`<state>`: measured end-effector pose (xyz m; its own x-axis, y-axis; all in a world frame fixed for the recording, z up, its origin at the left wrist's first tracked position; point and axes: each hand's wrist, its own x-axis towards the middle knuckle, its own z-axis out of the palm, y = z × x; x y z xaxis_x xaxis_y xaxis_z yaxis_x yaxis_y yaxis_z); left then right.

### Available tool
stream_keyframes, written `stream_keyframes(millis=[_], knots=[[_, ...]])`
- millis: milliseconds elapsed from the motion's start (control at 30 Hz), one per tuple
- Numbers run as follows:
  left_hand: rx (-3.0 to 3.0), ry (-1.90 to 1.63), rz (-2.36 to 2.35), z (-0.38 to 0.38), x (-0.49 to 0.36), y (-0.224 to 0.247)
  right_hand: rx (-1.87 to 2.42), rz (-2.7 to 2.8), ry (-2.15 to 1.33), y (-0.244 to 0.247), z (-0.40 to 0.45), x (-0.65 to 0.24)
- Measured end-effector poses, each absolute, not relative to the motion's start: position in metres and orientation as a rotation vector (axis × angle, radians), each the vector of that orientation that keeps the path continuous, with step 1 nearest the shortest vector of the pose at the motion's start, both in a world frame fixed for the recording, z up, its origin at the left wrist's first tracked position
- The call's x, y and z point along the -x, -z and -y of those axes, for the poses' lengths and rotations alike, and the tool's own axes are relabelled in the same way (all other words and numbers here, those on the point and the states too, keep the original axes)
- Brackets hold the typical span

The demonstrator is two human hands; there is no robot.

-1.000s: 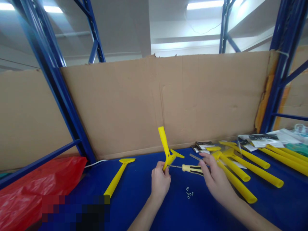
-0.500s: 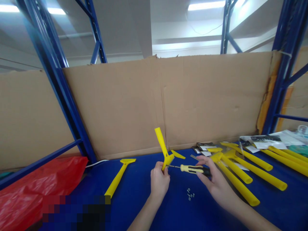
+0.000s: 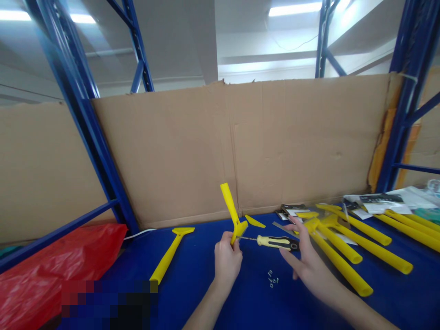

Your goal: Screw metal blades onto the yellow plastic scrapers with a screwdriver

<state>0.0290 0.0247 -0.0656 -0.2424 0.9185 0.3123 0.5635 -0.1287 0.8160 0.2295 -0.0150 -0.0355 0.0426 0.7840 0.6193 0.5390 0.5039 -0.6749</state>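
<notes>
My left hand (image 3: 228,257) is closed around the head of a yellow plastic scraper (image 3: 229,204), its handle pointing up and away. A screwdriver (image 3: 273,241) with a cream and black handle lies level, its shaft tip meeting the scraper head. At the butt of that handle, my right hand (image 3: 311,263) holds the screwdriver loosely, thumb below and fingers spread wide above. Beyond the handle is a thin metal blade (image 3: 281,226), partly hidden by the fingers. Several small screws or nuts (image 3: 272,279) lie on the blue table (image 3: 254,302) below the screwdriver.
Another yellow scraper (image 3: 172,254) lies at left, near a red plastic bag (image 3: 85,247). A small yellow cover piece (image 3: 255,222) is behind my hands. Several yellow scrapers (image 3: 374,247) and printed packets (image 3: 381,201) cover the right side. A cardboard wall (image 3: 172,156) closes the back.
The fingers of my right hand have spread wider around the screwdriver's butt. My left hand and the scraper are nearly still.
</notes>
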Motion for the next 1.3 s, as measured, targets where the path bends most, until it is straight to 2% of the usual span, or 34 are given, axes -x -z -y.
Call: stream_keyframes(millis=[200,367,500,633,800,933,1167,1300], knots=[[-1.741,-1.293,-1.740,-0.021,-0.031,0.064,1.263,1.640,-0.272,0.033,0.011,-0.233],[-1.727,-1.259,-1.771,-0.020,-0.030,0.061,1.172,1.717,-0.296,0.033,0.010,-0.237],[-1.746,-1.275,-1.743,-0.019,-0.031,0.061,1.299,1.671,-0.343,0.032,0.010,-0.236],[-1.727,-1.274,-1.771,-0.020,-0.031,0.062,1.148,1.673,-0.328,0.032,0.011,-0.236],[-1.774,-1.247,-1.765,-0.020,-0.031,0.062,1.292,1.622,-0.374,0.030,0.014,-0.233],[-1.762,-1.235,-1.784,-0.018,-0.032,0.060,1.165,1.589,-0.403,0.030,0.014,-0.233],[-1.832,-1.195,-1.723,-0.011,-0.042,0.059,1.216,1.525,-0.012,0.025,0.013,-0.232],[-1.808,-1.234,-1.714,-0.013,-0.042,0.058,1.050,1.576,0.214,0.029,0.015,-0.229]])
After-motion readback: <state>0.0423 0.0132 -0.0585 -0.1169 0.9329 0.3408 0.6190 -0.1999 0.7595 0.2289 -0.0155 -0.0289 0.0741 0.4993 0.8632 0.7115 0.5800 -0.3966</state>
